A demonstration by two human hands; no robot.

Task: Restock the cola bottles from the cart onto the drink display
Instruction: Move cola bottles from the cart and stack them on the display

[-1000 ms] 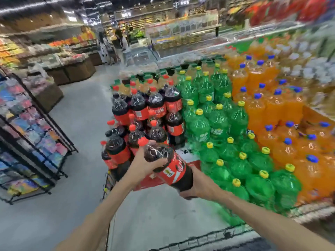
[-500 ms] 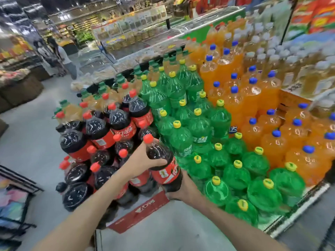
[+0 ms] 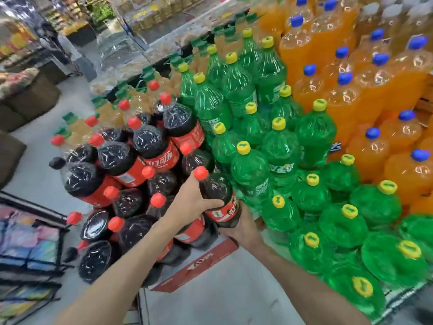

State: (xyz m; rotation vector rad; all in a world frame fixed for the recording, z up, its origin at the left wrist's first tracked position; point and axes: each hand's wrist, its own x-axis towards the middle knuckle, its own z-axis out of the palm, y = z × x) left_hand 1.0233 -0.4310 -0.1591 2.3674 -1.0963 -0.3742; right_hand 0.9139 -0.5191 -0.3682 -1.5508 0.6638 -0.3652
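Left hand's fingers [image 3: 212,204] wrap the shoulder of the dark red-capped plastic cola bottle [image 3: 220,199]; the right hand [image 3: 243,227] cups its base, at the seam between stacked cola bottles [image 3: 121,160] and green yellow-capped bottles [image 3: 278,146]. A crooked push could likely topple the leaning stack. Little room either side; open floor behind.
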